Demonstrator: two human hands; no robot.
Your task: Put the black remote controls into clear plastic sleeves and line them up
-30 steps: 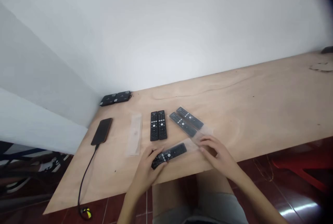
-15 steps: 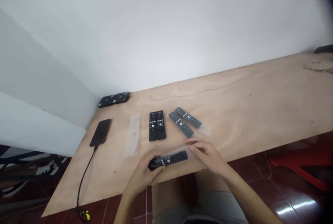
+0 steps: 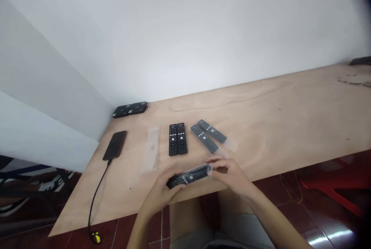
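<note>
Near the table's front edge, a black remote control [image 3: 189,177] lies across both hands inside a clear plastic sleeve. My left hand [image 3: 165,188] is closed around its left end, thumb along the lower side. At the right end, my right hand [image 3: 227,172] pinches the sleeve between thumb and fingers. Just beyond are two bare black remotes, a left one [image 3: 173,139] and a right one [image 3: 181,138], side by side. To their right, two sleeved remotes lie slanted, one nearer [image 3: 204,139] and one farther [image 3: 213,131].
A flat clear sleeve [image 3: 151,149] rests left of the bare remotes. Farther left is a phone [image 3: 115,144] with a black cable [image 3: 97,197] hanging over the wooden table's [image 3: 278,133] edge. Two black boxes [image 3: 129,109] sit by the wall. A red stool [image 3: 333,187] stands at right.
My right hand has drawn slightly toward the remote's right end, and the sleeve is gathered closer around it. The left hand keeps its hold. The view has shifted slightly.
</note>
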